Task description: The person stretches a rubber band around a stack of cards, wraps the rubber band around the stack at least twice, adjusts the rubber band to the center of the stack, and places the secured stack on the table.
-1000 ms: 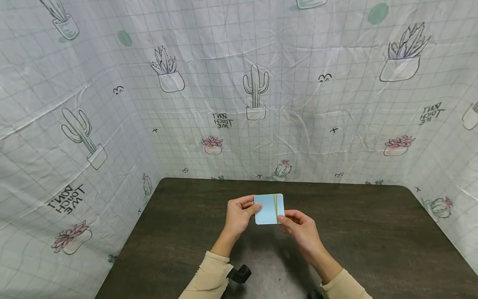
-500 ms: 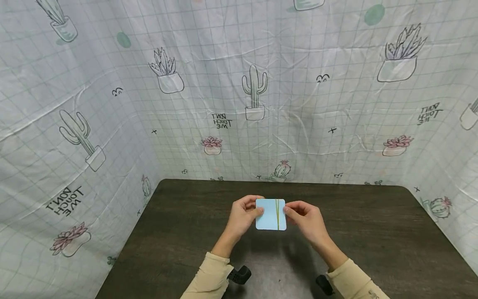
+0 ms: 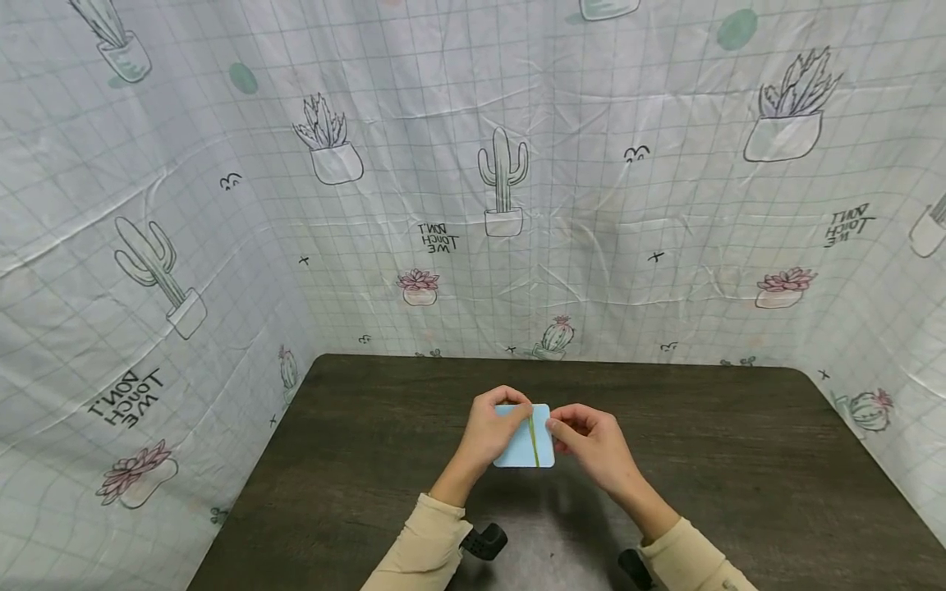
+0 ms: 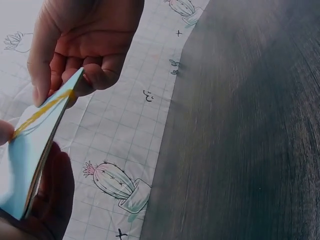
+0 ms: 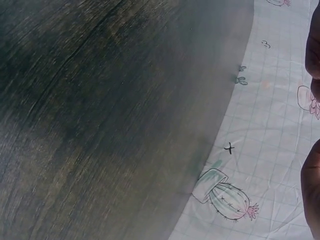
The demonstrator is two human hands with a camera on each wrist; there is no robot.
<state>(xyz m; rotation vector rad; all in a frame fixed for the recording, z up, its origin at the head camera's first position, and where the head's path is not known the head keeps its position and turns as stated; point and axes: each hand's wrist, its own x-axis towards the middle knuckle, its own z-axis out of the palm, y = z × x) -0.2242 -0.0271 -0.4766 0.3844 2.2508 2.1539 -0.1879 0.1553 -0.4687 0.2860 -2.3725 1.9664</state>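
A light blue square card stack (image 3: 545,439) with rounded corners is held up above the table. A yellow-green rubber band (image 3: 534,443) runs around it, slightly slanted. My left hand (image 3: 482,433) grips the left side, its thumb lying across the front at the band's upper end and its fingers behind. My right hand (image 3: 597,447) pinches the upper right edge. In the left wrist view, the stack's layered edge (image 4: 42,167) shows, and the right thumb (image 4: 41,75) meets its front near the band (image 4: 42,114). The right wrist view catches only parts of fingers (image 5: 311,187) at its border.
A dark wood-grain table (image 3: 724,476) lies beneath both hands. Behind it and at the sides hangs a white grid-patterned curtain (image 3: 591,205) with printed cacti. Black wrist devices (image 3: 484,542) sit by the beige sleeves (image 3: 424,546).
The card stack has come lower, and lately leftward. My left thumb has slid right to the band. My right hand has gone from the lower right corner to the upper right edge.
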